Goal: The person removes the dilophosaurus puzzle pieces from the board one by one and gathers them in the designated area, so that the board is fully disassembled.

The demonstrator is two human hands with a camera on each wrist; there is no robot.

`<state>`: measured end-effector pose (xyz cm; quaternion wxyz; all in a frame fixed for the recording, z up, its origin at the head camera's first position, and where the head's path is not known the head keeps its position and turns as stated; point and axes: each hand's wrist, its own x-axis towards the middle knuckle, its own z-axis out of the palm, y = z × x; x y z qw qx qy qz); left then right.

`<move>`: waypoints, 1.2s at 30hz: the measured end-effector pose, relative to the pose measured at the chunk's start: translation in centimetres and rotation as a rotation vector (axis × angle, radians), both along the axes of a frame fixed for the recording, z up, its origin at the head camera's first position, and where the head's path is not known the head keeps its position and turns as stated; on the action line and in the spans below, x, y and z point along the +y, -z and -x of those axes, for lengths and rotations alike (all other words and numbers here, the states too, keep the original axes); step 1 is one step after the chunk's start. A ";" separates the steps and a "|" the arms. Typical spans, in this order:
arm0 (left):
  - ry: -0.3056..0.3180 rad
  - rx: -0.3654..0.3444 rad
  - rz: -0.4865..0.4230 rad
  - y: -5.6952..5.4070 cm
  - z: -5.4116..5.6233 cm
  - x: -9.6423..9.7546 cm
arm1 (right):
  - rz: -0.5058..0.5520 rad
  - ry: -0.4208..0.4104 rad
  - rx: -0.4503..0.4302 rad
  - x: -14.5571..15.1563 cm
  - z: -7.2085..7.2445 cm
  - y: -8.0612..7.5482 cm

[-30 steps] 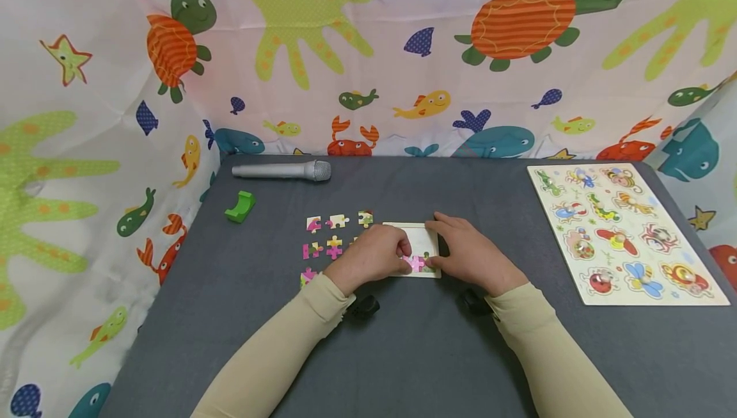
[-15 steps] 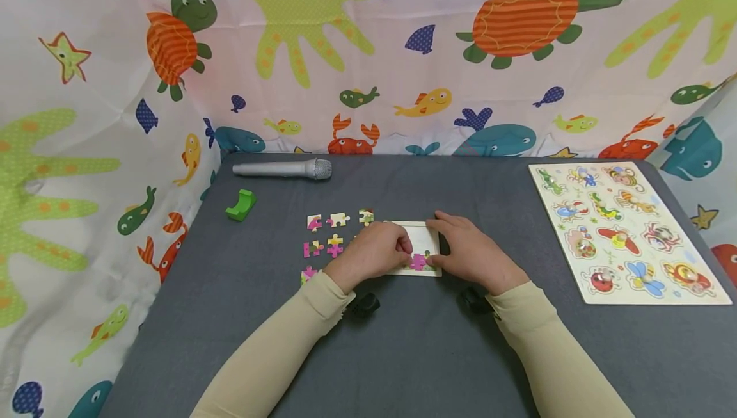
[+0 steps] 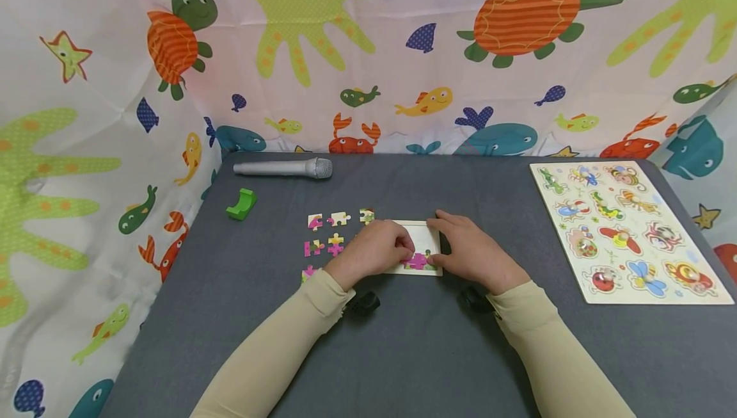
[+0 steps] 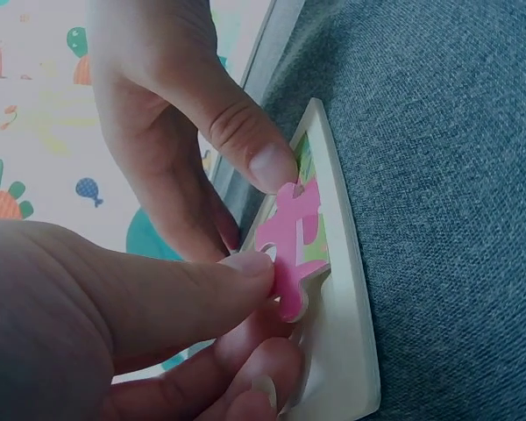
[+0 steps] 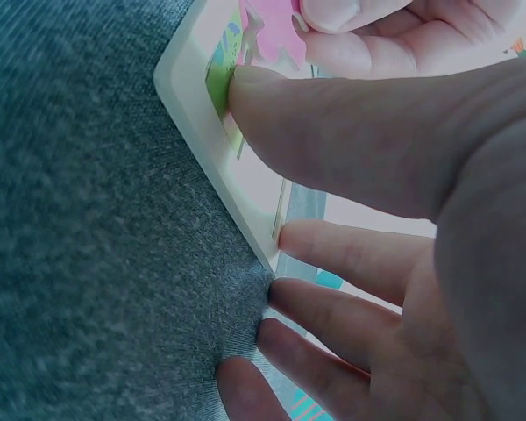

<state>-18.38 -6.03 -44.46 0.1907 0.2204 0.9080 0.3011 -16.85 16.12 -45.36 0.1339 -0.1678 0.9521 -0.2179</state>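
Observation:
My left hand [image 3: 377,248] pinches a pink jigsaw piece [image 4: 287,282] between thumb and fingers, tilted over a shallow white puzzle tray [image 4: 349,263]. In the head view the fingers partly hide this piece. My right hand [image 3: 478,253] lies at the tray's right side, its thumb resting on a green corner piece [image 5: 217,86] inside the rim. Its other fingers reach out fairly straight along the tray's edge, the index finger touching it. Left of the tray, several loose jigsaw pieces [image 3: 335,245] lie in rows, some partly hidden by the left hand.
A grey microphone [image 3: 282,168] lies at the back left, with a green curved block [image 3: 241,205] in front of it. On the right lies a large insect picture board [image 3: 627,232]. A printed curtain [image 3: 391,72] hangs behind the grey table [image 3: 426,354].
My left fingers have shifted very slightly at the pink piece, which sits a little further right against the corner piece. The right hand stays in place. The head view has tilted slightly.

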 end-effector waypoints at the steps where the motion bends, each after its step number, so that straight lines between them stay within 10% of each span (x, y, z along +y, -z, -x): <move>1: -0.004 -0.006 -0.008 0.0 0.0 -0.1 | -0.001 0.000 0.003 0.0 0.0 0.0; 16: -0.029 -0.033 -0.064 -0.6 0.0 -2.3 | 0.008 -0.001 -0.007 -0.6 0.0 -0.4; 36: -0.213 -0.134 -0.001 -2.0 -2.2 -12.5 | -0.005 -0.023 -0.015 -0.1 -0.2 -0.1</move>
